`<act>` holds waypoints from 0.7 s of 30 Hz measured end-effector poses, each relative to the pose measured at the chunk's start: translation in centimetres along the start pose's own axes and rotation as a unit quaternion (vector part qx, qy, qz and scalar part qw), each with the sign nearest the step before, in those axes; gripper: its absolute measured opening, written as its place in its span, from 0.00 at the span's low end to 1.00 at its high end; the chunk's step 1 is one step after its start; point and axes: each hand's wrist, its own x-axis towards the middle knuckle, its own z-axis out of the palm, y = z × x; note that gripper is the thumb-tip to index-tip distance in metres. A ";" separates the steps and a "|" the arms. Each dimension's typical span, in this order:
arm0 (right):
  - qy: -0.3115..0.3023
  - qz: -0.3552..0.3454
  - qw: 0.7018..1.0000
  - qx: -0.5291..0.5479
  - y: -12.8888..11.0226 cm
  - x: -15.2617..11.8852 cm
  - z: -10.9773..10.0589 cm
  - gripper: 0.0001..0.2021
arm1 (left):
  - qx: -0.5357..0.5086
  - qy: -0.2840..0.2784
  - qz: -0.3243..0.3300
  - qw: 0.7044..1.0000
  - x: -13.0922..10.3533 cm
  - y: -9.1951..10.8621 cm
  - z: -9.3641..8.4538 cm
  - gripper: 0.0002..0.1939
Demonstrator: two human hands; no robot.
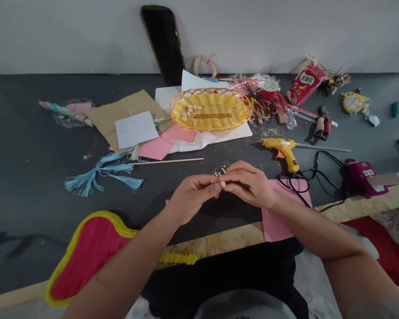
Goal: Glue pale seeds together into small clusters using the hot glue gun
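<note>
Small pale knobbly piece (223,184) pinched between fingertips of left hand (193,195) and right hand (252,186), nearer front edge of dark grey counter (29,146); pale crumbs (223,169) just beyond.

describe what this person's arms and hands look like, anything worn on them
The left hand and right hand are bare and five-fingered, with no gloves, rings or watch showing. The left forearm and right forearm show no sleeves, cables or clear markings; whether sleeves begin higher up can't be told.
</note>
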 end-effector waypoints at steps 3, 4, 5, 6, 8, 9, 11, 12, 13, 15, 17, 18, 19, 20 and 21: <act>0.004 -0.007 0.999 -0.031 0.1 0.0 -0.1 0.08 | 0.006 0.015 0.002 1.000 0.0 -0.1 -0.1 0.14; 0.007 -0.009 0.999 -0.040 0.1 0.0 -0.1 0.08 | 0.004 0.023 0.003 1.000 0.0 -0.1 -0.1 0.14; 0.009 -0.011 0.999 -0.048 0.2 0.0 -0.1 0.08 | 0.001 0.029 0.005 1.000 0.0 -0.1 -0.1 0.15; 0.011 -0.011 0.998 -0.054 0.2 0.0 -0.1 0.08 | -0.003 0.032 0.006 0.999 0.0 -0.1 -0.1 0.15; 0.012 -0.012 0.998 -0.063 0.3 -0.1 0.0 0.07 | -0.008 0.028 0.006 1.000 0.1 -0.1 -0.1 0.14; 0.012 -0.013 0.998 -0.065 0.4 -0.1 0.1 0.07 | -0.009 0.024 0.005 1.000 0.1 -0.1 -0.2 0.14; 0.011 -0.016 0.998 -0.062 0.4 -0.2 0.2 0.08 | -0.007 0.019 0.002 1.000 0.1 -0.2 -0.2 0.13; 0.012 -0.016 0.998 -0.058 0.4 -0.2 0.2 0.08 | -0.006 0.018 0.001 1.000 0.1 -0.2 -0.2 0.13; 0.012 -0.014 0.998 -0.052 0.4 -0.2 0.2 0.08 | -0.005 0.020 0.002 1.000 0.1 -0.2 -0.2 0.14; 0.011 -0.008 0.999 -0.039 0.3 -0.2 0.2 0.08 | -0.003 0.025 0.004 1.000 0.1 -0.2 -0.3 0.14; 0.010 -0.001 0.999 -0.033 0.2 -0.2 0.2 0.08 | 0.000 0.027 0.007 1.000 0.1 -0.1 -0.3 0.14; 0.009 0.000 0.999 -0.032 0.2 -0.2 0.2 0.08 | 0.002 0.029 0.009 1.000 0.1 -0.1 -0.3 0.13; 0.009 -0.001 0.999 -0.033 0.2 -0.2 0.2 0.08 | 0.002 0.030 0.011 0.999 0.1 -0.1 -0.2 0.13; 0.010 -0.003 0.999 -0.035 0.2 -0.2 0.2 0.08 | -0.001 0.033 0.013 0.999 0.1 -0.1 -0.2 0.12; 0.012 -0.004 0.999 -0.037 0.3 -0.2 0.2 0.08 | -0.006 0.038 0.014 0.999 0.1 0.0 -0.2 0.12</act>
